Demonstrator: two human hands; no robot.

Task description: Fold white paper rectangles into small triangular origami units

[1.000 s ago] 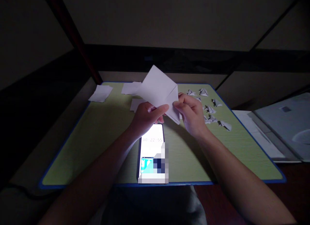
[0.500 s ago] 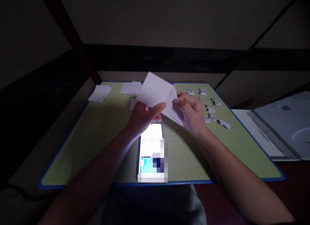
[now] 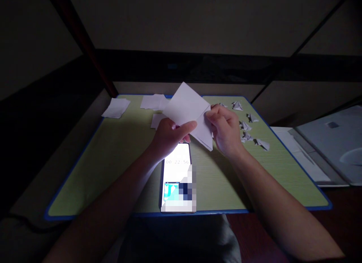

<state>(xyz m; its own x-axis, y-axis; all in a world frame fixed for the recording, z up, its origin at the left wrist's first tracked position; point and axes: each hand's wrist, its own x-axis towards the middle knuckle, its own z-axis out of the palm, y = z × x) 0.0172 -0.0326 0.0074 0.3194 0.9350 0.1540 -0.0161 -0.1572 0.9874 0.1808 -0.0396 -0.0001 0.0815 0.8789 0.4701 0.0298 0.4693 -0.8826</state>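
A white sheet of paper (image 3: 186, 102), with a folded flap along its right side, is held up above the middle of the table. My left hand (image 3: 172, 134) grips its lower left edge, thumb on top and fingertips showing underneath. At the right corner, my right hand (image 3: 226, 127) pinches the flap between thumb and bent fingers. Below the paper lies a phone (image 3: 177, 172), its lit screen showing a running timer; part of that screen is blurred out. The paper's underside is hidden from me.
The green table (image 3: 113, 168) has a blue rim. White paper stacks lie at the back left (image 3: 115, 107) and back centre (image 3: 151, 102). Several small folded paper pieces (image 3: 245, 126) are scattered at the right. A pale panel-like object (image 3: 336, 142) stands beyond the table's right edge.
The paper has shifted slightly right and turned a little, its lower corner now pointing more downward. Both hands keep their grip and have moved slightly right. The timer has advanced.
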